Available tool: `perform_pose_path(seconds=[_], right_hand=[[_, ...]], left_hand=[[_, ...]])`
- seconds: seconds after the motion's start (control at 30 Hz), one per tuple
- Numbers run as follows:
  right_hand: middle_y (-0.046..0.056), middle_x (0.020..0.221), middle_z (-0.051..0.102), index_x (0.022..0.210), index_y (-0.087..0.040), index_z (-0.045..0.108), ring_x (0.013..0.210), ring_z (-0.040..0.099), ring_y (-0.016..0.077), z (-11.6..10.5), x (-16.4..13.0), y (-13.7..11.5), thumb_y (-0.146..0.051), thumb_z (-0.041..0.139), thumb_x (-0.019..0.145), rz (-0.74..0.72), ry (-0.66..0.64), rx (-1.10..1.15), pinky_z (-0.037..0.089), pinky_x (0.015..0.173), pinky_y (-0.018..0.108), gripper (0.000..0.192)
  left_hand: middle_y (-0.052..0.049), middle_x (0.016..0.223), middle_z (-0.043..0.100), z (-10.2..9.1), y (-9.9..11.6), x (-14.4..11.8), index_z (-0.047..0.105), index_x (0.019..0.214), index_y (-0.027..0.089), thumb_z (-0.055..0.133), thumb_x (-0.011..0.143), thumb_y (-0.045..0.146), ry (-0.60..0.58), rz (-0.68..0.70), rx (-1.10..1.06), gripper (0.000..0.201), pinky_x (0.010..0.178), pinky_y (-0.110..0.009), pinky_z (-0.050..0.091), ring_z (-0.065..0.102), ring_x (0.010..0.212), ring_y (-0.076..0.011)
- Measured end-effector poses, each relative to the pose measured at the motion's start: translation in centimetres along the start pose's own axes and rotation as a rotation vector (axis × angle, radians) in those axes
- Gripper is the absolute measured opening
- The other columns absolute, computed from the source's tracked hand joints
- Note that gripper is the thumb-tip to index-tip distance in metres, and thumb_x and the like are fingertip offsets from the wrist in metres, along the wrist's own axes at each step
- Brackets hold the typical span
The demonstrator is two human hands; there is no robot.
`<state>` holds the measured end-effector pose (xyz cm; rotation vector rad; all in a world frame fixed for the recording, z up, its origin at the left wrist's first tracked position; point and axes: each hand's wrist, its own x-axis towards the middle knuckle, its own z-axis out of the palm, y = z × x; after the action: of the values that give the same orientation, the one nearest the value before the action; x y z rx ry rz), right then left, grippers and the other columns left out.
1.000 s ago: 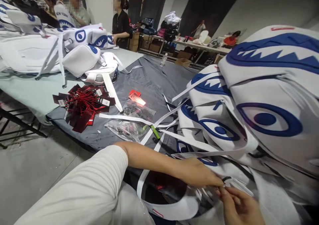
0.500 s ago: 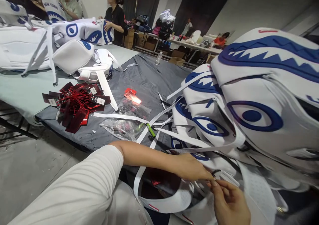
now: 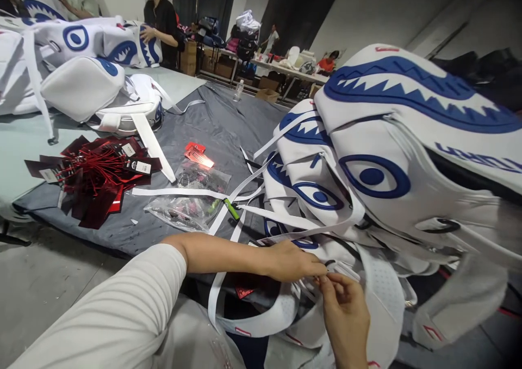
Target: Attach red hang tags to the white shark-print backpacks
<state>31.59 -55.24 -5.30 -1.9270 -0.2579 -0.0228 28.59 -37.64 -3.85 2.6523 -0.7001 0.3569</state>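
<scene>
My left hand (image 3: 291, 261) reaches across to the right, its fingertips closed in a pinch. My right hand (image 3: 346, 303) meets it from below, thumb and fingertips pressed together. Whatever sits between the fingertips is too small and hidden to name. Both hands are at the near side of a stack of white backpacks (image 3: 373, 177) printed with blue eyes and shark mouths. Below the left forearm a white shoulder strap (image 3: 265, 325) curves toward me. Part of a dark red tag (image 3: 243, 291) shows beneath the left wrist.
A pile of dark red hang tags (image 3: 95, 178) lies at the left of the grey-covered table (image 3: 220, 124). Near the middle are a clear plastic bag (image 3: 187, 195), a green-handled tool (image 3: 231, 209) and loose straps. More white backpacks (image 3: 84, 88) and co-workers are behind.
The view has turned a little to the right, so everything sits further left. Both hands remain together at the backpacks, fingertips still pinched.
</scene>
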Motion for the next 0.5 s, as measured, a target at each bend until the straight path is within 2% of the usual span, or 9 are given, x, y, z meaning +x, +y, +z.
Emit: perform_pose_path(seconds=[0.1,0.17,0.2,0.23,0.3,0.33,0.4,0.5], right_hand=[[0.004,0.078,0.069,0.091,-0.019,0.061,0.075,0.067,0.0229,-0.2,-0.1,0.0,-0.065,0.075,0.065,0.0,0.022,-0.049,0.051,0.071,0.037,0.054],[0.005,0.077,0.07,0.094,-0.019,0.063,0.069,0.066,0.0218,-0.6,-0.4,-0.1,-0.067,0.073,0.066,0.029,0.03,-0.098,0.051,0.068,0.036,0.056],[0.006,0.079,0.071,0.097,-0.018,0.065,0.067,0.066,0.0212,-0.8,-0.6,-0.1,-0.068,0.072,0.068,0.041,0.034,-0.119,0.051,0.068,0.036,0.058],[0.007,0.084,0.072,0.1,-0.018,0.066,0.067,0.066,0.0208,-1.1,-0.9,-0.1,-0.068,0.071,0.069,0.047,0.041,-0.136,0.052,0.068,0.036,0.059],[0.009,0.096,0.073,0.108,-0.018,0.067,0.071,0.069,0.0216,-1.6,-1.7,0.0,-0.069,0.069,0.072,0.041,0.061,-0.161,0.053,0.071,0.035,0.062],[0.01,0.099,0.073,0.112,-0.018,0.067,0.076,0.07,0.0228,-1.8,-2.0,0.0,-0.069,0.067,0.074,0.036,0.072,-0.174,0.053,0.073,0.035,0.063],[0.01,0.096,0.074,0.117,-0.018,0.066,0.082,0.071,0.0251,-2.2,-2.7,0.3,-0.07,0.065,0.077,0.03,0.093,-0.214,0.053,0.077,0.036,0.065],[0.009,0.084,0.074,0.119,-0.018,0.066,0.082,0.071,0.0264,-2.2,-3.3,0.6,-0.07,0.061,0.081,0.009,0.121,-0.282,0.053,0.076,0.036,0.064]], left_hand=[[-0.003,0.124,0.069,-0.3,-1.1,-0.5,0.062,0.115,0.018,0.055,0.096,0.025,0.103,0.076,-0.113,0.022,0.061,-0.026,0.051,0.069,0.102,-0.0153],[-0.004,0.128,0.068,-1.7,-3.5,-1.4,0.061,0.119,0.018,0.055,0.097,0.025,0.261,0.016,-0.176,0.024,0.078,-0.022,0.053,0.065,0.114,-0.0134],[-0.003,0.125,0.069,-2.8,-5.4,-2.1,0.062,0.118,0.018,0.055,0.096,0.024,0.356,-0.112,-0.175,0.023,0.086,-0.02,0.052,0.064,0.115,-0.0125],[-0.002,0.121,0.07,-4.2,-7.7,-3.1,0.063,0.116,0.019,0.055,0.096,0.022,0.441,-0.299,-0.153,0.022,0.092,-0.02,0.05,0.064,0.114,-0.0121],[-0.001,0.118,0.07,-7.3,-13.2,-5.6,0.064,0.113,0.023,0.056,0.096,0.024,0.594,-0.836,-0.027,0.019,0.095,-0.02,0.047,0.064,0.108,-0.0115],[-0.005,0.125,0.067,-8.9,-16.1,-7.2,0.062,0.119,0.02,0.049,0.098,0.023,0.639,-0.984,0.019,0.024,0.098,-0.024,0.046,0.061,0.113,-0.0144],[-0.016,0.135,0.058,-11.5,-21.4,-10.8,0.058,0.126,0.012,0.039,0.099,0.016,0.67,-1.171,0.083,0.033,0.107,-0.035,0.04,0.052,0.126,-0.0223],[-0.021,0.149,0.044,-13.7,-27.1,-16.1,0.066,0.112,0.01,0.047,0.091,0.013,0.575,-1.377,0.131,0.028,0.11,-0.051,0.033,0.037,0.138,-0.0346]])
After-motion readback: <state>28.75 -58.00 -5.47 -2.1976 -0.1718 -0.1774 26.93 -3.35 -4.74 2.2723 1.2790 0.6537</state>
